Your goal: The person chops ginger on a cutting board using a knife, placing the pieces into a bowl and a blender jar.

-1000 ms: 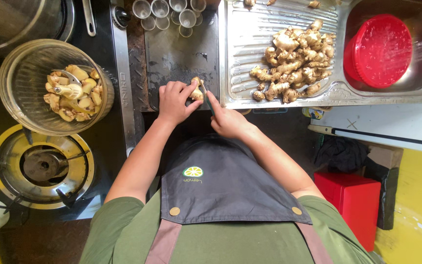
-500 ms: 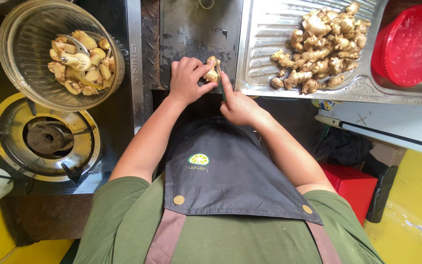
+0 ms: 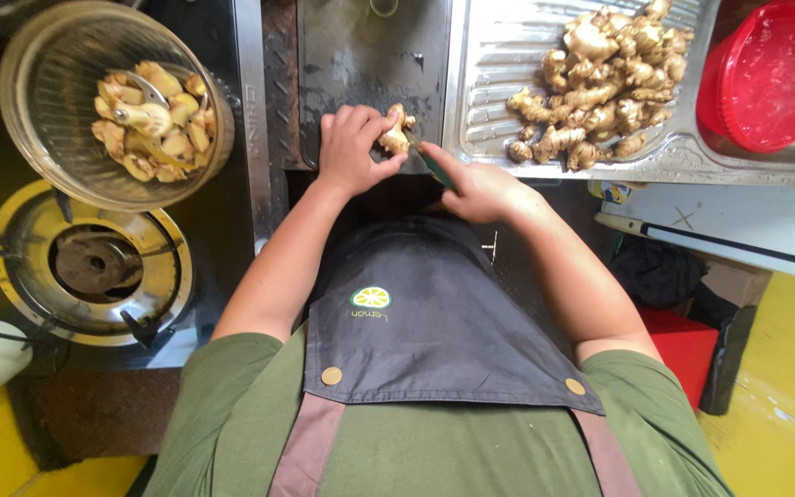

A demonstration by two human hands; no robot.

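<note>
While the left hand (image 3: 353,147) is pinching a ginger root (image 3: 394,136) over the dark tray (image 3: 361,55), the right hand (image 3: 476,189) is gripping a small knife (image 3: 430,164), its blade angling up-left into the root.

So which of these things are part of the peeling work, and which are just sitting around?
In use: ginger piece in left hand; green-handled tool in right hand; ginger pile; bowl of peeled pieces.
Lying about: gas burner; red lid.
</note>
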